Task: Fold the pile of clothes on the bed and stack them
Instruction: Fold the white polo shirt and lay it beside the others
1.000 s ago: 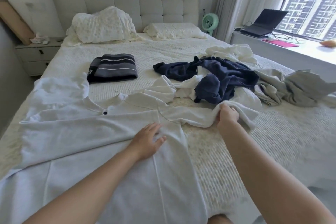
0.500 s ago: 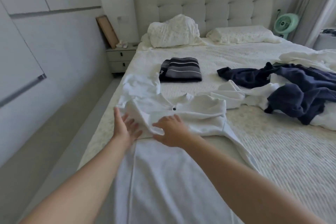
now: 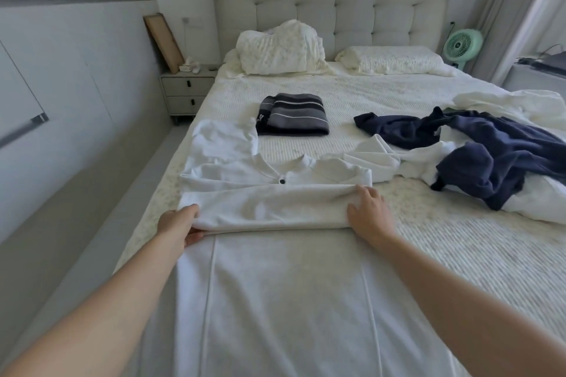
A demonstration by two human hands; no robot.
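Since half a second ago the two hands have moved apart. They were close together near the middle of the white shirt point(image 3: 275, 285); now each one is at an end of a folded band that runs across it.

The left hand point(image 3: 177, 225) is at the 9 o'clock end of the band. Its fingers curl under the edge and its thumb lies on top, so it grips the cloth. The right hand point(image 3: 369, 213) is at the 3 o'clock end. Its fingers lie flat and spread, pressing the cloth down and holding nothing.

The shirt lies on the bed point(image 3: 459, 254) with its collar and dark button toward 12 o'clock and its long body coming toward 6 o'clock. The band's long line goes from 9 to 3, right between the hands, so both hands are just as near to it.

I think the next move is to fold the long body up toward the collar. The bed's edge is close at 9 o'clock, so the cloth could slip off there. There is open room at 3 o'clock before the pile of clothes point(image 3: 490, 159). A folded striped top point(image 3: 294, 115) waits at 12 o'clock for the stack.
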